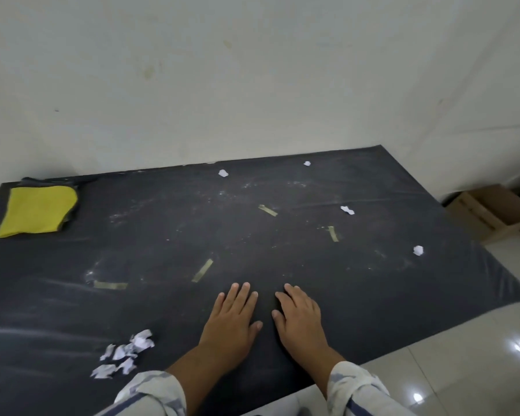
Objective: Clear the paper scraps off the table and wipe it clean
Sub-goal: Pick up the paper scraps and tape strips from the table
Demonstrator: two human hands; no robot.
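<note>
The table is covered in a dark, dusty sheet (162, 235). My left hand (233, 316) and my right hand (299, 316) lie flat on it side by side near the front edge, fingers straight, holding nothing. A small heap of torn white paper scraps (126, 354) sits to the left of my left hand. Single crumpled scraps lie farther off: one at the right (418, 250), one mid right (347, 210), and two near the back edge (223, 173) (306, 163). A folded yellow cloth (38, 211) rests at the back left corner.
Several strips of yellowish tape (202, 270) are stuck to the sheet around the middle. White powdery smears mark the surface. An open cardboard box (493, 214) stands on the tiled floor beyond the table's right end. A white wall runs along the back.
</note>
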